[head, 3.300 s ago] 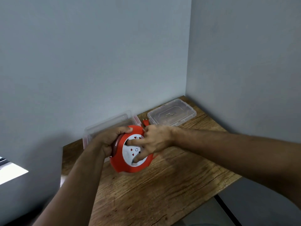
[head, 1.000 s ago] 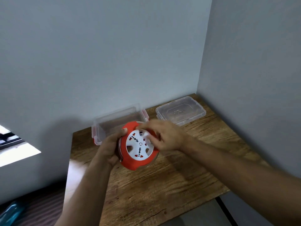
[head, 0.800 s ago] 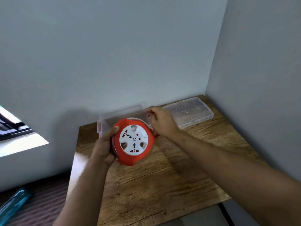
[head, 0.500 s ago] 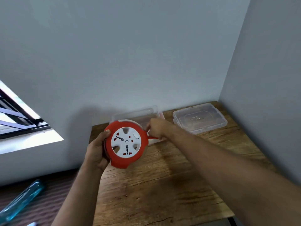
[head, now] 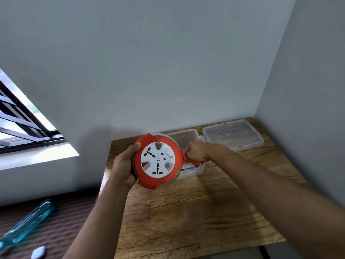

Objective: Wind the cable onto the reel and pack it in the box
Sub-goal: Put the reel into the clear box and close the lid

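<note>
My left hand (head: 124,168) grips the left edge of the red cable reel (head: 158,161), thumb hooked over the front rim, the other fingers wrapped out of sight behind it. The reel is held up off the desk (head: 196,212), its white socket face turned toward the camera, three socket groups and a round white button visible. My right hand (head: 196,152) is at the reel's right edge, fingers curled tight and pinching the red cable (head: 191,160) where it leaves the rim. A short red stretch runs from the rim under that hand; I cannot tell where the cable's end lies.

Behind the reel, on the desk against the back wall, sits the clear plastic box (head: 190,139), partly hidden by the reel and my right hand, with a label strip showing on its near wall. Just beside it to the right, in the desk's back corner, lies the clear lid (head: 232,135), flat.

On the brown floor to the lower left lies a blue transparent bottle (head: 28,224), on its side. A small pale object (head: 38,252) sits near it, too blurred to identify. A barred window (head: 22,126) at far left.
</note>
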